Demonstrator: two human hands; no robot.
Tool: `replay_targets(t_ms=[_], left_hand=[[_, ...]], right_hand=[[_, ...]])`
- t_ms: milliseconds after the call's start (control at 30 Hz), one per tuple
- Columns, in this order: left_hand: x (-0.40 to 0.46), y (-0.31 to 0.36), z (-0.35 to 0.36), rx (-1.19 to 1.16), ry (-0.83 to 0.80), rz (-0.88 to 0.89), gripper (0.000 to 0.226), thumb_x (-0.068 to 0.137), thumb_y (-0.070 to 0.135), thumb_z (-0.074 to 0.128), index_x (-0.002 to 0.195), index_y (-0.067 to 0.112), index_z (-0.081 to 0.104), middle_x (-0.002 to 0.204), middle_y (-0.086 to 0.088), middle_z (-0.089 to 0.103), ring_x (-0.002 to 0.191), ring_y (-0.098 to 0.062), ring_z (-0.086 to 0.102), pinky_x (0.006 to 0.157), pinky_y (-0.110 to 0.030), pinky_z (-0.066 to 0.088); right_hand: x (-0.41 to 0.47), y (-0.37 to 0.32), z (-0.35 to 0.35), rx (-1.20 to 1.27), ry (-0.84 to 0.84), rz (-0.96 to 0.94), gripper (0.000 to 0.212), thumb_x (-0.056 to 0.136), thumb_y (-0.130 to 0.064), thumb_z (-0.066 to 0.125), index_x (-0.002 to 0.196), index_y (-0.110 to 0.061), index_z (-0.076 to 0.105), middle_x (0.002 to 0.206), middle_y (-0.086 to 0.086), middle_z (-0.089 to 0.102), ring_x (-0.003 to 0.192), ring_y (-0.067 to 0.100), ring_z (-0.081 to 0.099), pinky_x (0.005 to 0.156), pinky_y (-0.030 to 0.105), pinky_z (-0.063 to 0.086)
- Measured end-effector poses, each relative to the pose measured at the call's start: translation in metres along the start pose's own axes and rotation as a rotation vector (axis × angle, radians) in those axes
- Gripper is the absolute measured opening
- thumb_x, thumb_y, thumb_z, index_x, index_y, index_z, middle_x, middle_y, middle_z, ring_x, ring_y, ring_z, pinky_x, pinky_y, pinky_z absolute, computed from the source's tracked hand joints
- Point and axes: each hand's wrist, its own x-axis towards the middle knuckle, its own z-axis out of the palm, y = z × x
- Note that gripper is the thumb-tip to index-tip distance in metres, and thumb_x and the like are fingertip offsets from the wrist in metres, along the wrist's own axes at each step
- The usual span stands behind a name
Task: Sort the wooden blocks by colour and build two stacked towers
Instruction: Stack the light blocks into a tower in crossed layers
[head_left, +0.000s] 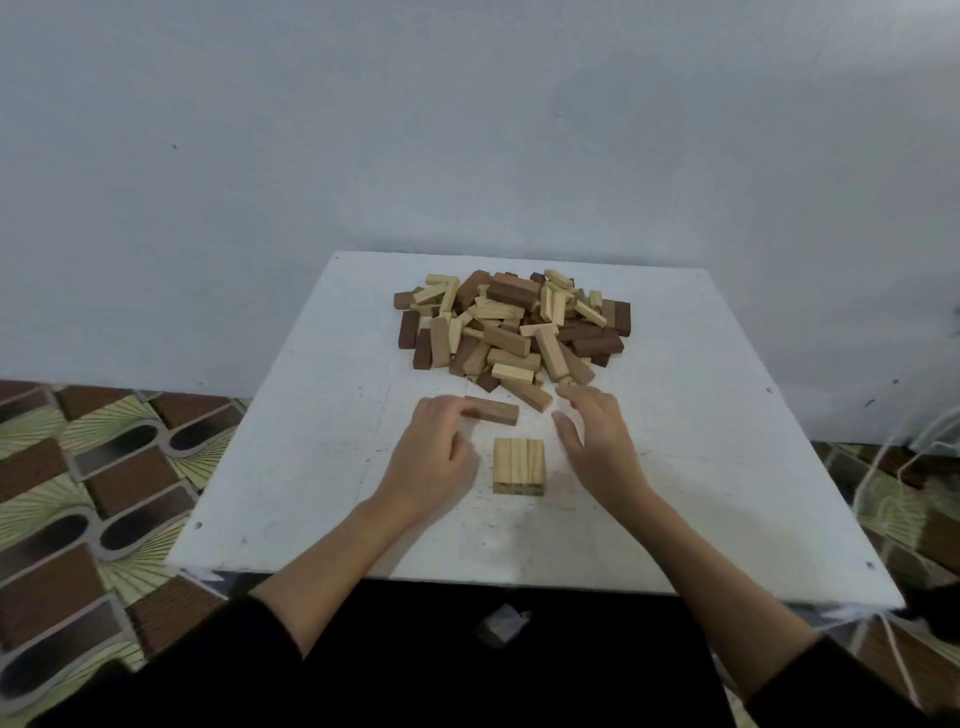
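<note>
Pinching a dark brown block (493, 410) at frame centre, my left hand (434, 457) hides its left end. Below it, pale grained blocks (518, 466) lie side by side. My right hand (597, 441) hovers with its grip apart. Jumbled pile (511, 325) above, on the scuffed white worktop (311, 467).

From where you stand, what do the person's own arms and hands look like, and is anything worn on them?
Two bare hands, the left hand and the right hand, with no gloves, and no rings or watch that I can make out. Both forearms are uncovered. Black sleeves are pushed up toward the elbows on each arm, matching the dark clothing at the bottom of the view. No cables or markings show.
</note>
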Motion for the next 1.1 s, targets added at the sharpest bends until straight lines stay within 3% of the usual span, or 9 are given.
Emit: replay_targets(t_ms=[167,267,367,533,733,833,967,1033,1100], left_hand=[[0.064,-0.021,-0.010,0.167,0.104,-0.049,0.017,0.093,0.005,0.049,0.105,0.005,0.060,0.108,-0.008,0.054,0.107,-0.021,0.047,0.082,-0.028,0.042],[0.097,-0.033,-0.019,0.253,0.100,-0.058,0.015,0.093,0.003,0.048,0.096,0.002,0.063,0.101,-0.012,0.057,0.102,-0.028,0.048,0.079,-0.036,0.043],[0.120,-0.042,-0.025,0.328,0.073,-0.069,0.018,0.092,0.006,0.050,0.097,0.003,0.067,0.108,-0.012,0.059,0.109,-0.028,0.047,0.081,-0.036,0.043],[0.146,-0.045,-0.022,0.495,-0.027,-0.085,0.025,0.095,0.022,0.050,0.108,0.006,0.063,0.116,-0.011,0.055,0.117,-0.028,0.040,0.082,-0.038,0.042],[0.161,-0.031,-0.010,0.728,-0.022,-0.180,0.024,0.096,0.022,0.048,0.112,0.009,0.060,0.129,-0.011,0.048,0.125,-0.029,0.036,0.086,-0.034,0.038],[0.163,-0.027,-0.008,0.782,-0.030,-0.248,0.024,0.095,0.020,0.049,0.114,0.009,0.059,0.132,-0.012,0.045,0.127,-0.031,0.033,0.088,-0.034,0.038],[0.165,-0.024,-0.005,0.893,-0.077,-0.205,0.026,0.093,0.022,0.049,0.116,0.011,0.056,0.126,-0.010,0.048,0.122,-0.026,0.039,0.087,-0.033,0.037],[0.165,-0.022,-0.003,0.929,-0.091,-0.193,0.025,0.093,0.023,0.051,0.115,0.013,0.056,0.124,-0.007,0.049,0.120,-0.024,0.041,0.087,-0.032,0.037],[0.164,-0.021,-0.002,0.944,-0.098,-0.190,0.022,0.093,0.019,0.049,0.113,0.013,0.058,0.121,-0.006,0.050,0.118,-0.024,0.042,0.085,-0.031,0.036]], right_hand=[[0.070,-0.013,0.004,-0.024,-0.057,-0.032,0.021,0.092,-0.005,0.052,0.109,-0.002,0.064,0.110,0.009,0.059,0.109,0.022,0.046,0.081,0.019,0.032],[0.101,-0.021,0.010,-0.081,-0.110,-0.065,0.020,0.089,-0.003,0.053,0.106,-0.002,0.065,0.111,0.010,0.058,0.115,0.023,0.045,0.088,0.021,0.034],[0.112,-0.026,0.016,-0.245,-0.203,-0.193,0.014,0.085,-0.012,0.060,0.096,-0.007,0.068,0.108,0.009,0.052,0.108,0.025,0.042,0.091,0.034,0.039],[0.112,-0.023,0.018,-0.492,-0.314,-0.309,0.035,0.074,-0.043,0.073,0.096,-0.018,0.062,0.119,0.002,0.037,0.111,0.023,0.032,0.092,0.034,0.029],[0.117,-0.019,0.027,-0.540,-0.268,-0.334,0.025,0.084,-0.031,0.062,0.101,-0.013,0.064,0.125,0.004,0.040,0.114,0.024,0.033,0.095,0.036,0.032],[0.121,-0.021,0.027,-0.488,-0.233,-0.335,0.023,0.084,-0.025,0.058,0.096,-0.006,0.065,0.117,0.007,0.047,0.109,0.026,0.038,0.090,0.035,0.030],[0.134,-0.036,0.019,-0.064,-0.173,-0.202,0.004,0.091,-0.008,0.049,0.087,-0.007,0.048,0.098,0.010,0.046,0.086,0.022,0.042,0.073,0.031,0.035],[0.150,-0.045,0.018,0.062,-0.168,-0.118,0.009,0.093,-0.001,0.040,0.095,-0.005,0.048,0.100,0.012,0.046,0.085,0.021,0.041,0.067,0.025,0.029],[0.173,-0.049,0.024,0.030,-0.179,-0.107,0.026,0.089,0.009,0.036,0.110,0.001,0.050,0.110,0.015,0.046,0.095,0.022,0.043,0.070,0.019,0.027]])
